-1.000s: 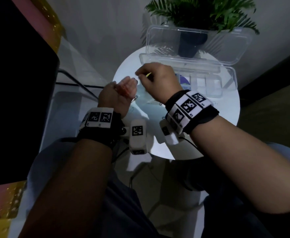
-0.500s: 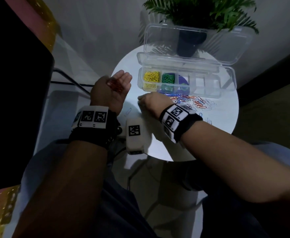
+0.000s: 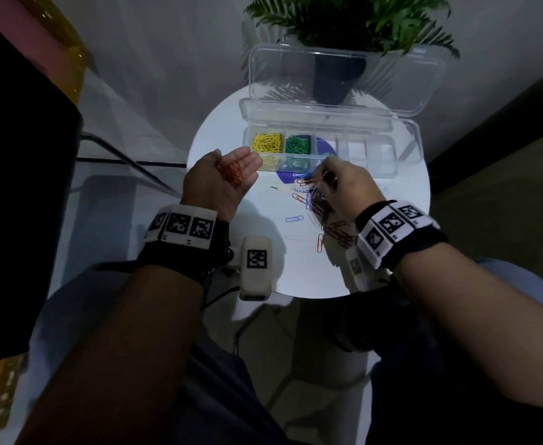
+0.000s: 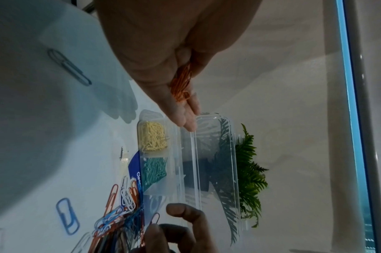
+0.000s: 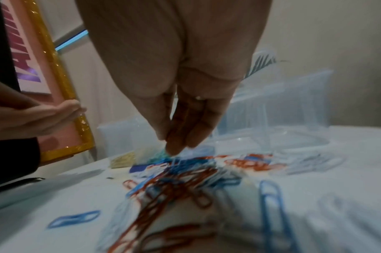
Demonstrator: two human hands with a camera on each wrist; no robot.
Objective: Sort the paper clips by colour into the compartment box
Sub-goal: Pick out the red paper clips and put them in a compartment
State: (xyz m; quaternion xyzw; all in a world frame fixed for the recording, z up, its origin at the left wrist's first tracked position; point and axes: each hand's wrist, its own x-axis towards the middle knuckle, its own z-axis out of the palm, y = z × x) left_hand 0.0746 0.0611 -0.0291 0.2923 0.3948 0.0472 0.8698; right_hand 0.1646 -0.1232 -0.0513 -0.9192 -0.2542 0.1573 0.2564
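The clear compartment box [image 3: 379, 165] stands open at the back of the round table, with yellow clips [image 3: 267, 142] in its leftmost compartment and green clips [image 3: 299, 144] in the one beside it. My left hand [image 3: 236, 159] is held palm up left of the box, fingers relaxed, with a small heap of orange clips [image 3: 230, 173] in the palm, the same orange clips [image 4: 181, 85] showing in the left wrist view. My right hand [image 3: 319, 176] reaches down into the mixed pile of clips [image 3: 318, 200] in front of the box. Its fingertips [image 5: 174, 147] pinch a red clip.
More red clips [image 3: 340, 234] and a lone blue clip [image 3: 294, 219] lie nearer me on the white table [image 3: 408, 200]. The box lid [image 3: 344, 78] stands up behind, before a potted plant [image 3: 344, 24]. A pink, gold-edged frame [image 3: 64, 33] is on the left.
My right hand left the left palm, dropped to the table and moved right into the pile, where it now pinches a clip. The left hand stayed palm up with its clips.
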